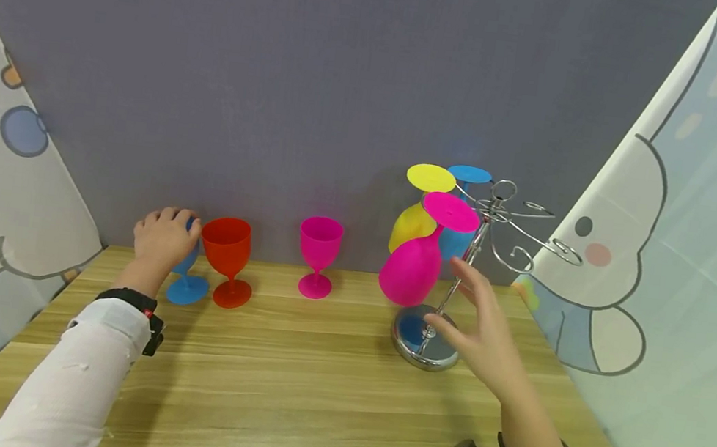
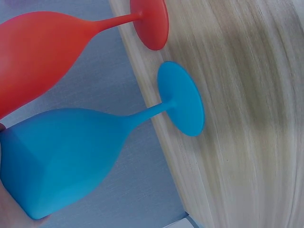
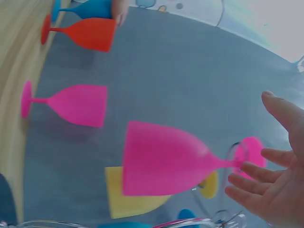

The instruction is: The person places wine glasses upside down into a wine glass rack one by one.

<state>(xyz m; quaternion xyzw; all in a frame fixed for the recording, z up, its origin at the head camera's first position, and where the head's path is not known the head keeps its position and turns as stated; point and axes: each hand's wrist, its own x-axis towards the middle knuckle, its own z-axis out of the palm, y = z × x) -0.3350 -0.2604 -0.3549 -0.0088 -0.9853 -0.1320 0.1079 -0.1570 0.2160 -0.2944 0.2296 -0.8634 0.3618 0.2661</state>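
My left hand (image 1: 164, 235) grips a blue goblet (image 2: 71, 156) by the rim of its bowl from above; the goblet stands upright, its foot on or very close to the table. Right beside it a red goblet (image 1: 227, 247) stands upright. My right hand (image 1: 486, 326), fingers spread and empty, is just right of a chrome goblet rack (image 1: 425, 362). From the rack's left side hang a magenta goblet (image 1: 413, 270), a yellow goblet (image 1: 413, 224) and another blue goblet (image 1: 456, 243), all upside down. The near magenta one hangs tilted.
A second magenta goblet (image 1: 320, 245) stands upright on the wooden table (image 1: 286, 392), between the red goblet and the rack. The rack's curled wire arms (image 1: 564, 248) stick out at right. A grey wall (image 1: 280, 96) rises behind, with cartoon-printed cloth (image 1: 604, 281) at both sides.
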